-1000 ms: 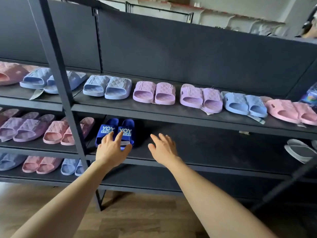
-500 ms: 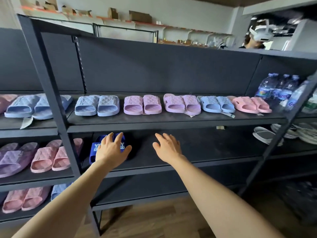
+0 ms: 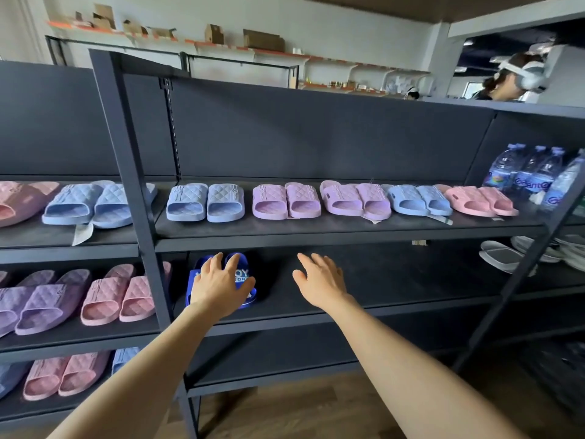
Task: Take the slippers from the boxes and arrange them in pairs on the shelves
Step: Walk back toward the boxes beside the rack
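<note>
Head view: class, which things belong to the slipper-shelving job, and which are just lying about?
Job: dark blue slippers at the left hand; right hand; pastel slipper pairs; black shelves.
Lying about: water bottles; person in a headset behind the shelves.

A single view is supplied. The camera sits on the person's head and faces forward and slightly down at the shelving unit (image 3: 348, 229) from close range. Both forearms enter at the bottom edge. The left hand (image 3: 221, 286) and right hand (image 3: 321, 283) lie near frame centre. The wide-angle lens tilts the uprights (image 3: 126, 172) outward. The far wall (image 3: 348, 33) shows above the unit.
</note>
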